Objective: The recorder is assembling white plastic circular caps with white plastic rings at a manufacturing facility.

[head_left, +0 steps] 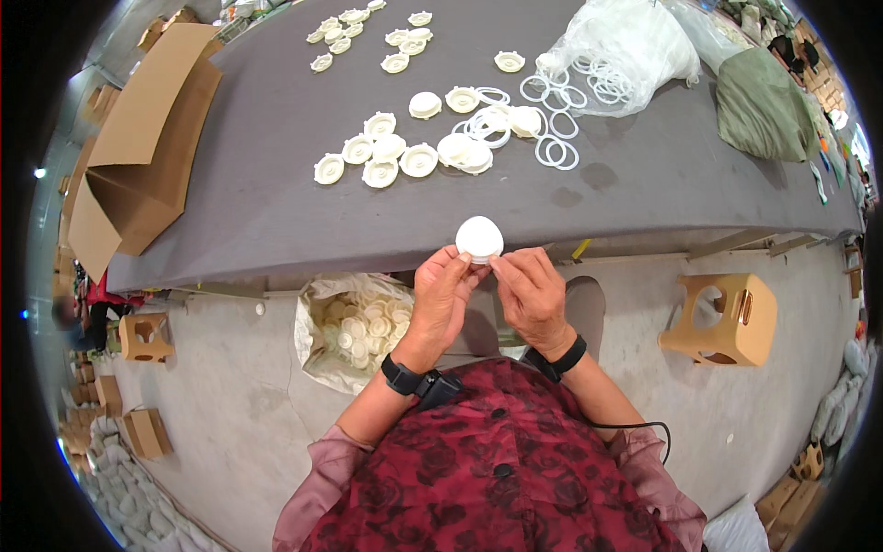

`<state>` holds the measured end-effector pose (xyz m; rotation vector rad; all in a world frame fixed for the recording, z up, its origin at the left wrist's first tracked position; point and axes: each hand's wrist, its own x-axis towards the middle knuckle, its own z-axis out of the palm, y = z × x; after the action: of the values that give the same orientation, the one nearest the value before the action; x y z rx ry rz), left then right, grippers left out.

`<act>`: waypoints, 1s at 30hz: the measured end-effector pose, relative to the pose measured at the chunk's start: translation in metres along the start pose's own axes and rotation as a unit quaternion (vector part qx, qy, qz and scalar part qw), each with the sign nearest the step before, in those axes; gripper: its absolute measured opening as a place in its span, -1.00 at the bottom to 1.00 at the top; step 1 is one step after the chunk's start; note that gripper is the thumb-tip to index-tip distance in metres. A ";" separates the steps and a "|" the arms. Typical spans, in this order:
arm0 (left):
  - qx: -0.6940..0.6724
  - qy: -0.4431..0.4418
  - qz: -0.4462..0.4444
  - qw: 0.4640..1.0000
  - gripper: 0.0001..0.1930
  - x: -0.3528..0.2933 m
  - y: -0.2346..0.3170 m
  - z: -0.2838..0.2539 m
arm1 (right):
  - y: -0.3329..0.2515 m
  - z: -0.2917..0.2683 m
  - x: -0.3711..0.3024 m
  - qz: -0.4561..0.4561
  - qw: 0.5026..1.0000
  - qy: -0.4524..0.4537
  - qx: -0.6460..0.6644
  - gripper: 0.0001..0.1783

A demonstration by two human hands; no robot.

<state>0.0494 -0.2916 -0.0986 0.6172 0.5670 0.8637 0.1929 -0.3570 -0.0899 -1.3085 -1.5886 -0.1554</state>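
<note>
A round white plastic cap is held up at the table's front edge, its smooth face toward me. My left hand pinches its lower left rim between thumb and fingers. On the other side my right hand is closed, thumb and forefinger at the lower right rim; whether a ring sits between them I cannot make out. Beyond the hands, cream plastic caps lie in a loose group, some face up, some face down. Translucent rings lie beside them, spilling from a clear plastic bag.
An open cardboard box stands at the table's left end. A green cloth sack lies at the right. Below the grey tabletop, a white sack full of caps stands on the floor. A tan stool is to my right.
</note>
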 end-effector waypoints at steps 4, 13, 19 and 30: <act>-0.002 -0.028 0.004 1.000 -0.81 -0.002 -0.002 0.002 | -0.009 -0.002 0.000 0.126 0.987 0.029 0.095 -0.80; 0.050 -0.046 0.016 0.998 -0.66 -0.008 -0.007 -0.004 | -0.006 -0.001 -0.008 0.396 0.844 0.045 0.360 -0.87; 0.097 -0.070 0.007 0.993 -0.65 -0.008 -0.003 -0.018 | -0.006 -0.008 0.003 0.353 0.858 0.046 0.371 -0.83; 0.234 -0.140 -0.018 0.962 -0.84 -0.019 0.011 -0.018 | 0.008 -0.032 0.002 0.406 0.802 -0.085 0.430 -0.83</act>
<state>0.0215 -0.2973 -0.0994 1.1367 0.5232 0.5928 0.2188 -0.3727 -0.0771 -1.1276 -0.8749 1.1211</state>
